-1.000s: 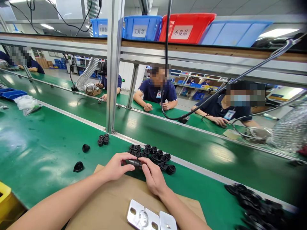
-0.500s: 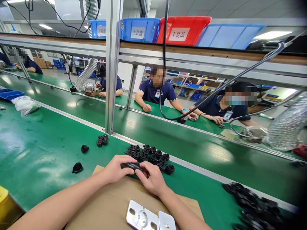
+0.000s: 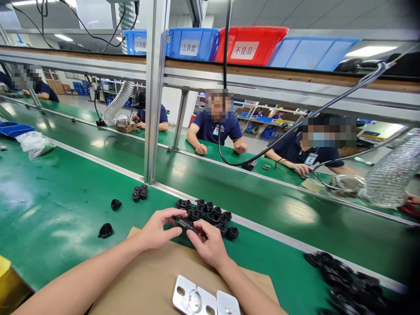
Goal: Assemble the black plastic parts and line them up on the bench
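Observation:
My right hand grips a small black cylindrical part between thumb and fingers, over the front edge of the bench. Beside its left end is my left hand, thumb and forefinger spread apart around that end. Whether the left fingertips still touch the part is hard to tell. Just beyond both hands stands a cluster of black stepped caps. Below the right wrist lies a silver metal plate fixture on brown cardboard.
Several small black caps and two loose black pieces lie at left on the green bench. A pile of black rubber parts is at right. A metal post rises ahead; co-workers sit across the line.
My left fingers have parted from around the black part's left end, showing more of it. My right hand keeps its grip. Across the line, a co-worker's hand has lifted off a small object.

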Tool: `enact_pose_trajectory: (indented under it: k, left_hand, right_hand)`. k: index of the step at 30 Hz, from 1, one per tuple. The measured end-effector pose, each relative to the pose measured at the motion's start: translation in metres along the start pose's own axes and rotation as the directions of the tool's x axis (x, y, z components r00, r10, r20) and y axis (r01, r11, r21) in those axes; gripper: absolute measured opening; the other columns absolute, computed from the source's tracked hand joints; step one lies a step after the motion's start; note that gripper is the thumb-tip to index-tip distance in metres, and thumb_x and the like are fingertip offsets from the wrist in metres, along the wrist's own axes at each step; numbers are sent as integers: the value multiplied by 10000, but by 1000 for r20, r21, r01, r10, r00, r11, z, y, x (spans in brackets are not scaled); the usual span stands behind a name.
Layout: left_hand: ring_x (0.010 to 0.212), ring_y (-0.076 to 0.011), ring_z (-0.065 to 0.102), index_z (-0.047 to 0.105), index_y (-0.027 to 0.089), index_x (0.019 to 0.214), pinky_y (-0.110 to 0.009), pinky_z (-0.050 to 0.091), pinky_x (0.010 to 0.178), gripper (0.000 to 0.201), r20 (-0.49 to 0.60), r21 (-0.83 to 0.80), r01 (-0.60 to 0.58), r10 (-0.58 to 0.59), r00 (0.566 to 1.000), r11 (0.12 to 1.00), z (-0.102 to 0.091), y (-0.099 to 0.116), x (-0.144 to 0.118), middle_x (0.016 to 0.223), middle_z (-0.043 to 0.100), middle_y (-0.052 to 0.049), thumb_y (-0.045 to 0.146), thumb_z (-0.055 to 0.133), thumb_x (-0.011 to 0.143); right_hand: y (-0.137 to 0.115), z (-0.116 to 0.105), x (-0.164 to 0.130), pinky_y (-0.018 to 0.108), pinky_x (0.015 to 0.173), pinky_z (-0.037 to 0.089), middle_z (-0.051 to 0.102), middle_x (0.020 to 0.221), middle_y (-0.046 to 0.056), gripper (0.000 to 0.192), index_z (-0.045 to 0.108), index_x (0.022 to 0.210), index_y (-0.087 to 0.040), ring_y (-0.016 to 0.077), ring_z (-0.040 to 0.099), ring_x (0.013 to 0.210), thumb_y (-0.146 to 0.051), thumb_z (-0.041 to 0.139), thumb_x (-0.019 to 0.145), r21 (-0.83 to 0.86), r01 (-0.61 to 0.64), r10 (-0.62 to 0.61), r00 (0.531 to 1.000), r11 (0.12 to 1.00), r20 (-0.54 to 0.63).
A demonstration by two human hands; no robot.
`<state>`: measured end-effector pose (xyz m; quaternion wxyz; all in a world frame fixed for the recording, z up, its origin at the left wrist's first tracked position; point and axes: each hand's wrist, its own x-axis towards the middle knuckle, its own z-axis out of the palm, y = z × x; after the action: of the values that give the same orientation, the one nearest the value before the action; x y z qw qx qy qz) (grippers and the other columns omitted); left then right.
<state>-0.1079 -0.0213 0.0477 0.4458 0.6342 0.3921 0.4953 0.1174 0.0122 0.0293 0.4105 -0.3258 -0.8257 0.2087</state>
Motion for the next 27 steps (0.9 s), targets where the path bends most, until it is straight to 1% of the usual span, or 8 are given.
enact_pose_trajectory:
  k: [4, 6, 9, 14, 18, 23, 25, 27]
  left_hand:
    - [1182, -290, 695, 671, 175, 1388, -432, 545, 1029, 480, -17, -53, 75, -76, 997, 996, 0, -2, 1, 1284, 750, -149, 340, 710, 938]
    - [1180, -290, 697, 694, 174, 1356, -439, 533, 1048, 453, -5, -52, 55, -55, 998, 997, -1, -3, 1, 1257, 763, -145, 329, 724, 931]
    - [1231, -298, 675, 694, 202, 1359, -427, 528, 1055, 487, -8, -45, -18, 18, 1000, 999, -1, -2, 1, 1305, 746, -132, 292, 776, 888]
    - [1152, -278, 719, 688, 165, 1357, -428, 549, 1044, 463, -22, -100, 53, -55, 998, 994, -1, -3, 1, 1246, 767, -148, 366, 728, 942]
    - [1213, -293, 687, 716, 190, 1315, -410, 548, 1024, 440, -13, -54, -31, 31, 999, 998, -1, -2, 1, 1294, 750, -132, 257, 768, 883]
    - [1158, -284, 715, 706, 179, 1329, -426, 548, 1016, 414, -30, -43, 39, -40, 999, 998, -3, 0, 1, 1243, 772, -133, 269, 712, 924]
    - [1147, -276, 714, 725, 190, 1300, -404, 545, 992, 417, -16, 5, 22, -22, 1000, 1000, -4, 0, 2, 1207, 787, -113, 204, 725, 883]
    - [1120, -257, 709, 746, 215, 1262, -371, 537, 951, 432, -13, 108, -14, 15, 1000, 994, -3, 1, 1, 1182, 796, -82, 136, 724, 838]
  right_hand:
    - [-1, 0, -1, 264, 496, 378, 562, 681, -29, 153, 633, 880, -215, 116, 469, 508, -341, 653, 963, 3, 19, -19, 1000, 1000, -5]
    - [-2, 0, -1, 267, 487, 375, 564, 683, -28, 147, 636, 890, -215, 116, 464, 501, -345, 658, 958, 5, 19, -19, 1000, 1000, -11]
    - [-2, 0, -1, 264, 467, 370, 574, 687, -26, 144, 636, 899, -216, 114, 461, 490, -347, 660, 955, 18, 5, -4, 1000, 1000, -26]
    - [-3, 0, -1, 265, 478, 383, 576, 698, -24, 123, 643, 921, -217, 116, 470, 501, -334, 669, 949, 18, 21, -20, 1000, 1000, -24]
    - [-2, 0, -2, 265, 472, 369, 558, 693, -31, 125, 637, 933, -218, 115, 465, 494, -336, 670, 954, 34, 8, -7, 1000, 999, -30]
    - [-2, 0, -2, 264, 481, 371, 560, 696, -31, 112, 643, 942, -217, 113, 458, 499, -323, 679, 947, 39, 9, -8, 1000, 999, -20]
    - [-2, 1, -1, 259, 468, 367, 568, 705, -27, 121, 648, 959, -214, 111, 457, 495, -329, 680, 945, 56, -15, 16, 1000, 998, -24]
    - [-1, 2, -1, 253, 453, 366, 578, 712, -23, 139, 651, 969, -210, 110, 460, 490, -342, 681, 941, 71, -45, 47, 999, 996, -27]
